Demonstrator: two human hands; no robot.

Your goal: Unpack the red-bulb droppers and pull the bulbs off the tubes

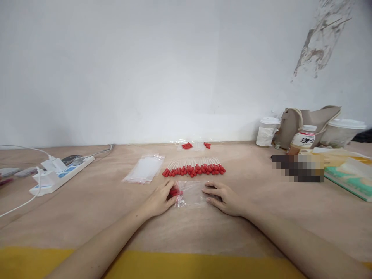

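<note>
A small clear plastic bag (192,192) lies flat on the table between my hands, with a few red-tipped sticks (175,191) inside at its left end. My left hand (159,200) rests on the bag's left end, fingers curled over the red tips. My right hand (223,197) presses the bag's right end with fingers stretched and flat. Just beyond the bag, a row of several red-tipped sticks (194,168) is laid out side by side. To its left sits a stack of empty clear bags (144,169).
Filled bags with red tips (194,145) lie by the wall. A white power strip (59,174) with plugs and cables sits at the left. At the right stand cups (267,131), a bottle (303,139), a beige bag (308,120) and a green book (347,176).
</note>
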